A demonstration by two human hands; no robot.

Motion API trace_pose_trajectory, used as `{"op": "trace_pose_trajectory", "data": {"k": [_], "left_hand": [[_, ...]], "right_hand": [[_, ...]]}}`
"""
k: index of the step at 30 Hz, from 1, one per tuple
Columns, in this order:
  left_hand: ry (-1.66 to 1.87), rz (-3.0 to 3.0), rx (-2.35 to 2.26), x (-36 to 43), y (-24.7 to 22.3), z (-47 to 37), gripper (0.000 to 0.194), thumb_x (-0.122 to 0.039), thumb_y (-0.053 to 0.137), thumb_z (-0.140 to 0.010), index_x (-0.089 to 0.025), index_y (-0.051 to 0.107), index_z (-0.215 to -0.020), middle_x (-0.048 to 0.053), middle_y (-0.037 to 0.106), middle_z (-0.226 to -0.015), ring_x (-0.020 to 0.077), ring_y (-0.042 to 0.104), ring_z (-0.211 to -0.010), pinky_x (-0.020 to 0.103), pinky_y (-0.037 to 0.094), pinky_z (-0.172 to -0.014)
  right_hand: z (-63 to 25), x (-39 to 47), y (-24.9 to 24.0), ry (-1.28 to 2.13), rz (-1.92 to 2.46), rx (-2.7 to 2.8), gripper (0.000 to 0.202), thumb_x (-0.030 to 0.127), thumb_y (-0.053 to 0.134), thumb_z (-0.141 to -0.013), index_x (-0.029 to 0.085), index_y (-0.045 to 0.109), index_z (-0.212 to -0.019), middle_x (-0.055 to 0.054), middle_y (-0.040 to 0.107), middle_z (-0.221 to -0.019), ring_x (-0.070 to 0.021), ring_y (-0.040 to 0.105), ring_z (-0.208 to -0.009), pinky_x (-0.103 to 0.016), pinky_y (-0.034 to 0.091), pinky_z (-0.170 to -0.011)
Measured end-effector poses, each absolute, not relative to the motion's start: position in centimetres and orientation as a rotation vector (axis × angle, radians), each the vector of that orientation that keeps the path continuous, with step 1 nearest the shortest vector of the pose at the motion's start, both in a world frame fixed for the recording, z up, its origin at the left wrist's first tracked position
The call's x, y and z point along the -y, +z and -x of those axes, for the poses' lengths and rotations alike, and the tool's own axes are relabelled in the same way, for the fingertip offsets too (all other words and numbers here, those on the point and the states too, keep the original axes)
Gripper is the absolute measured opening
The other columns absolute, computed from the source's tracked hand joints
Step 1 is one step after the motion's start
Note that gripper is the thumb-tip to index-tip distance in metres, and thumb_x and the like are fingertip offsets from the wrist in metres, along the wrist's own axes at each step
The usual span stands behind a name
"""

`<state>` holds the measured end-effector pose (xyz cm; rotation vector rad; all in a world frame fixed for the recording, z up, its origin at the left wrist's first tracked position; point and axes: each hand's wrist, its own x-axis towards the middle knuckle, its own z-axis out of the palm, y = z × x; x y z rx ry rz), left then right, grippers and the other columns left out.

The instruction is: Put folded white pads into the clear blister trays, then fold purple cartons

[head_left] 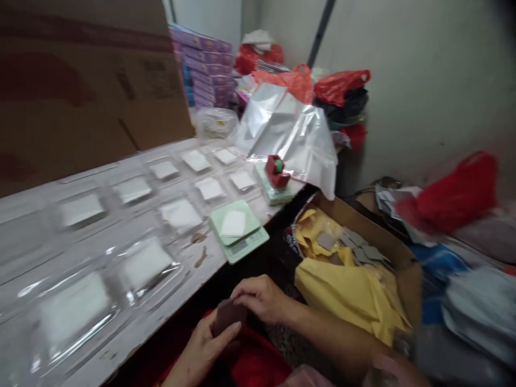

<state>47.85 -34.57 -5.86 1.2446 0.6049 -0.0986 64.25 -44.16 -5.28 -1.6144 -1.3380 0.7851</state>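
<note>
Below the table's front edge, my left hand is closed around a small stack of dark grey squares, thumb across the front. My right hand pinches the upper right corner of the same squares. How many there are cannot be made out. Just beyond, a pale green scale sits at the table edge, bearing a white square pad. More grey squares lie loose in a cardboard box to the right, over yellow padded envelopes.
Rows of clear plastic trays with white pads cover the table. A red tape dispenser rests on a green box near the edge. Clear plastic bags, purple boxes and a large carton stand behind. Bags crowd the right side.
</note>
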Motion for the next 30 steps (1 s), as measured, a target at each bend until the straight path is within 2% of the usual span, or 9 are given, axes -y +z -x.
{"op": "trace_pose_trajectory", "data": {"k": [3,6,10,13,16,22,24,26,30], "left_hand": [[-0.244,-1.171,-0.609,35.1,-6.5,-49.0,0.045,-0.039,0.057,-0.075,-0.028,0.049,-0.118,0.005,0.051,-0.124,0.025,0.047,-0.112,0.032,0.047,-0.081],[-0.28,-1.148,-0.643,35.1,-7.6,-49.4,0.044,-0.043,0.052,-0.078,-0.027,0.048,-0.119,0.008,0.051,-0.126,0.025,0.048,-0.113,0.034,0.046,-0.085],[-0.265,-1.126,-0.672,35.0,-8.7,-49.7,0.048,-0.042,0.053,-0.077,-0.026,0.046,-0.121,0.009,0.053,-0.124,0.0254,0.05,-0.111,0.034,0.046,-0.085],[-0.266,-1.11,-0.697,35.1,-9.2,-49.8,0.048,-0.042,0.054,-0.077,-0.025,0.046,-0.121,0.009,0.054,-0.124,0.0254,0.052,-0.109,0.034,0.046,-0.085],[-0.287,-1.091,-0.715,35.0,-9.5,-50.0,0.048,-0.042,0.054,-0.077,-0.026,0.046,-0.121,0.008,0.054,-0.124,0.0248,0.052,-0.109,0.033,0.046,-0.085],[-0.274,-1.05,-0.804,35.1,-10.0,-51.3,0.05,-0.044,0.055,-0.075,-0.025,0.047,-0.12,0.007,0.056,-0.122,0.0253,0.054,-0.107,0.031,0.048,-0.082],[-0.282,-1.063,-0.795,35.3,-9.8,-51.7,0.05,-0.043,0.057,-0.074,-0.024,0.048,-0.119,0.008,0.057,-0.121,0.0255,0.054,-0.107,0.031,0.048,-0.082],[-0.297,-1.086,-0.789,35.4,-9.4,-51.9,0.049,-0.042,0.057,-0.074,-0.024,0.048,-0.119,0.008,0.057,-0.121,0.0251,0.054,-0.107,0.031,0.048,-0.082],[-0.3,-1.077,-0.841,35.4,-8.7,-52.0,0.05,-0.043,0.058,-0.073,-0.023,0.05,-0.118,0.009,0.057,-0.121,0.0254,0.055,-0.105,0.031,0.048,-0.082]], "right_hand": [[-71.7,51.3,-5.4,0.463,1.985,0.914,0.018,0.028,0.048,-0.081,0.02,0.063,-0.086,0.0,0.066,-0.083,-0.0134,0.06,-0.077,-0.023,0.045,-0.069],[-80.5,60.8,-4.7,0.037,2.428,0.472,0.019,0.031,0.05,-0.075,0.02,0.064,-0.081,-0.003,0.067,-0.087,-0.0165,0.06,-0.079,-0.026,0.044,-0.072],[-86.5,69.4,-6.9,-0.133,2.57,0.173,0.026,0.025,0.045,-0.072,0.014,0.064,-0.086,-0.011,0.067,-0.08,-0.0209,0.06,-0.07,-0.033,0.044,-0.066],[-87.2,70.9,-10.4,-0.083,2.618,0.091,0.03,0.023,0.039,-0.072,0.012,0.065,-0.084,-0.009,0.067,-0.069,-0.0184,0.06,-0.059,-0.028,0.045,-0.057],[-87.2,70.4,-12.9,-0.012,2.657,0.077,0.036,0.021,0.033,-0.075,0.011,0.064,-0.091,-0.009,0.067,-0.071,-0.0177,0.062,-0.061,-0.026,0.046,-0.055],[-85.9,64.9,-14.8,0.209,2.709,0.377,0.034,0.024,0.034,-0.082,0.021,0.062,-0.102,-0.007,0.066,-0.098,-0.017,0.059,-0.09,-0.026,0.044,-0.074],[-85.1,62.4,-15.3,0.346,2.705,0.555,0.027,0.029,0.041,-0.081,0.024,0.064,-0.095,-0.004,0.065,-0.099,-0.0163,0.058,-0.092,-0.024,0.041,-0.075],[-84.3,61.2,-15.3,0.499,2.71,0.702,0.024,0.035,0.047,-0.08,0.022,0.067,-0.083,-0.005,0.067,-0.09,-0.0169,0.06,-0.084,-0.023,0.04,-0.07],[-82.4,64.0,-14.2,0.702,2.773,0.831,0.035,0.041,0.044,-0.082,0.017,0.066,-0.068,-0.009,0.065,-0.071,-0.0187,0.06,-0.069,-0.025,0.036,-0.06]]}}
